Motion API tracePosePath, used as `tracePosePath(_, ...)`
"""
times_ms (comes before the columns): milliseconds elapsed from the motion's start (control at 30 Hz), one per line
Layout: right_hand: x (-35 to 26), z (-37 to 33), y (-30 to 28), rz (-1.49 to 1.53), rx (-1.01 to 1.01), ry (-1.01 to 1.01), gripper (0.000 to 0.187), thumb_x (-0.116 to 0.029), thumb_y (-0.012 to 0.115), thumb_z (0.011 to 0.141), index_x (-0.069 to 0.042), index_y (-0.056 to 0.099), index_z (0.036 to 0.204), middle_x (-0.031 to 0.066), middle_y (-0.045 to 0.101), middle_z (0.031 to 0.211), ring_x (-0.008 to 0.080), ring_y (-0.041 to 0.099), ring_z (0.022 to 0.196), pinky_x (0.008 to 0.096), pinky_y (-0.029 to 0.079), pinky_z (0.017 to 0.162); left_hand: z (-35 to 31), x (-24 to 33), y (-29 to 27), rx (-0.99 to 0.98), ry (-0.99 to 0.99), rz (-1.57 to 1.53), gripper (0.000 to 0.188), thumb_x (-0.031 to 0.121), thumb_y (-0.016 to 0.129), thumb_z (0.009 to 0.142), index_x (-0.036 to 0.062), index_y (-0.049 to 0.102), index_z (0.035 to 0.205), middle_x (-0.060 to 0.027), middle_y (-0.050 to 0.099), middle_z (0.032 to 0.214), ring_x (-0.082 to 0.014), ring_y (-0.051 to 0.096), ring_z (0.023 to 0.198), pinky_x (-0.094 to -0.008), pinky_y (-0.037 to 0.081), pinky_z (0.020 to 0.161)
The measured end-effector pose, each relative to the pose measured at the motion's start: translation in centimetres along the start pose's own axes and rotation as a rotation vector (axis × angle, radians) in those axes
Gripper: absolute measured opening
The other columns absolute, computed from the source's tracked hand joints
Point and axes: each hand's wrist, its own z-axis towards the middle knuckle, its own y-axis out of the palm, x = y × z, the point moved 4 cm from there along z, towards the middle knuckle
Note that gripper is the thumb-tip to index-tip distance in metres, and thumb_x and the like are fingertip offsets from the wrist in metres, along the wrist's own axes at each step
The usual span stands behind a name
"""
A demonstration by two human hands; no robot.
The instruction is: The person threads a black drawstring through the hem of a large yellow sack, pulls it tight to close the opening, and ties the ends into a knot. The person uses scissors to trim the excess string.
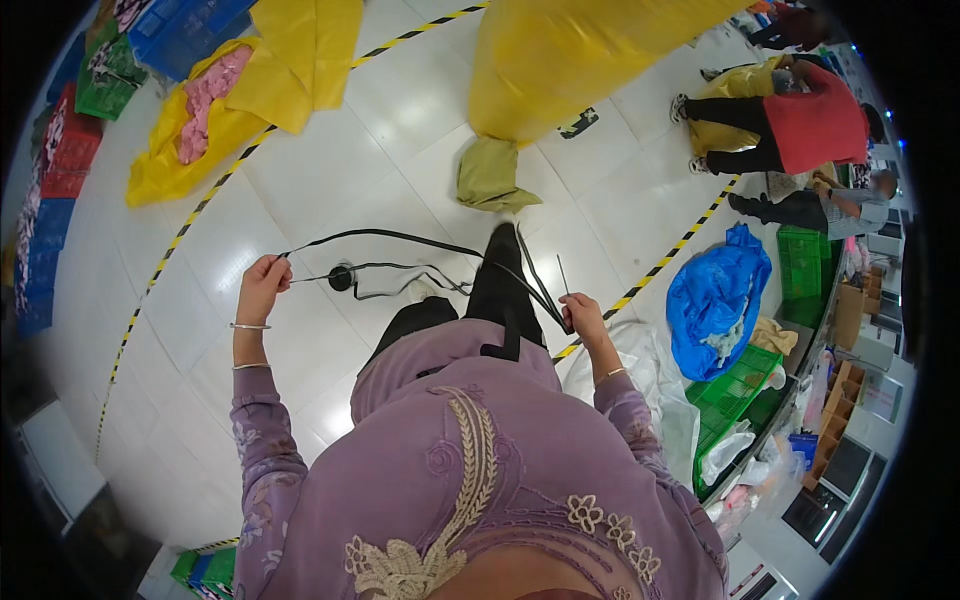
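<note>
A long black strap (400,235) with a pale edge hangs in loose loops between my hands, in front of my legs. At the left, my left hand (263,287) pinches one stretch of it with closed fingers. My right hand (584,316) is closed on the folded strap near my right thigh. A thin, stiff-looking strip (561,274) sticks up from the right fingers; its kind is unclear. Ahead of my feet stands a big yellow bag (590,60), its gathered olive-coloured end (492,175) lying on the floor. Behind the strap is a small round black object (342,277).
An opened yellow bag (160,165) with pink pieces lies far left, near stacked crates (72,145). Striped tape (190,215) marks the floor. To the right are a blue bag (715,300), a green crate (735,395) and white sheeting (645,375). Several people (815,120) work at far right.
</note>
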Motion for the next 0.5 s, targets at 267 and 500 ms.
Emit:
tracePosePath(267, -2.1, 4.6, 1.4, -0.007, 0.01, 0.014, 0.022, -0.014, 0.049, 0.089, 0.002, 0.063, 0.095, 0.0031, 0.054, 0.06, 0.0103, 0.047, 0.046, 0.0255, 0.037, 0.042, 5.3, 1.5, 2.4, -0.055, -0.044, -0.043, 0.02, 0.021, 0.057, 0.09, 0.0023, 0.06, 0.083, -0.0008, 0.058, 0.072, -0.0072, 0.053, 0.064, -0.0207, 0.045, 0.06)
tracePosePath(500, -12.0, 14.3, 5.5, -0.143, -0.143, -0.016, 0.021, -0.015, 0.048, 0.091, 0.001, 0.062, 0.094, 0.0018, 0.053, 0.062, 0.0096, 0.047, 0.048, 0.0246, 0.037, 0.044, 9.3, 4.6, -0.6, 0.071, -0.095, -0.044, 0.019, 0.019, 0.058, 0.089, 0.0022, 0.059, 0.081, -0.0012, 0.058, 0.07, -0.0075, 0.051, 0.06, -0.021, 0.043, 0.056)
